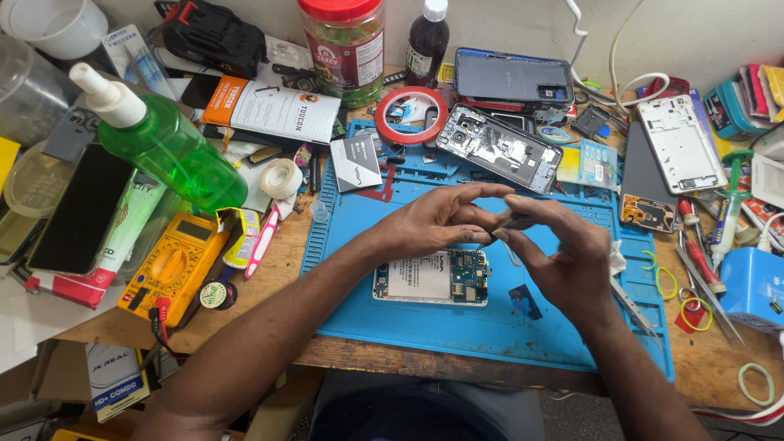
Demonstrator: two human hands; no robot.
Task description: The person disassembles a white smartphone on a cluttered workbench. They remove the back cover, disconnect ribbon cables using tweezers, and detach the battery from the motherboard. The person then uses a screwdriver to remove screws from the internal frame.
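Note:
My left hand (pixel 437 222) and my right hand (pixel 554 249) meet fingertip to fingertip above a blue work mat (pixel 392 318). Between the fingertips sits a small dark part (pixel 508 222), too small to make out. Below the hands an opened phone (pixel 431 278) lies flat on the mat, its circuit board and a white battery showing. A small dark blue piece (pixel 525 301) rests on the mat just right of it.
Behind the mat lie another opened phone (pixel 499 147), a dark back cover (pixel 513 78), a red tape ring (pixel 411 115) and a white phone frame (pixel 681 144). A green spray bottle (pixel 167 147) and yellow multimeter (pixel 174 266) stand left; tweezers (pixel 633 306) and rubber bands right.

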